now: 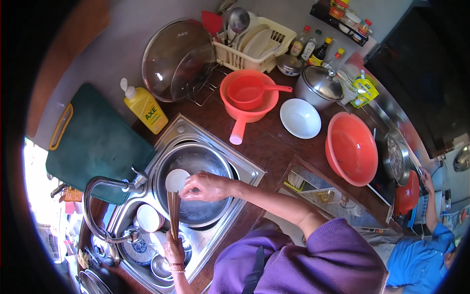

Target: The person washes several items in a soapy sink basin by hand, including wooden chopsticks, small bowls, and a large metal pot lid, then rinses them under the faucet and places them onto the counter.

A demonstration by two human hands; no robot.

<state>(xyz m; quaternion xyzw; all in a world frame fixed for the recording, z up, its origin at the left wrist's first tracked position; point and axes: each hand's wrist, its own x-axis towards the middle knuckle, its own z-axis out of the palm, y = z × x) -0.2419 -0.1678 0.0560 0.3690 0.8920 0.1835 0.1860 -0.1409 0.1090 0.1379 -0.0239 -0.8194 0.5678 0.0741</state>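
My left hand (173, 251) grips a bundle of wooden chopsticks (173, 209) upright at the sink. Their upper ends are beside a small white bowl (176, 179), whose edge my right hand (206, 186) appears to pinch with curled fingers. Both the bowl and my right hand are over a large stainless steel basin (214, 158) in one sink compartment. Water seems to lie in the basin. In the other compartment are white bowls (148, 217), a blue-patterned plate (137, 249) and a metal bowl (160, 267). My left hand partly hides these dishes.
A curved faucet (88, 198) arches over the dish-filled compartment. Beside the sink stand a green cutting board (95, 147) and yellow detergent bottle (147, 110). Red dippers (246, 92), a white bowl (300, 118) and a red basin (352, 149) occupy the counter. Another person (418, 253) is at right.
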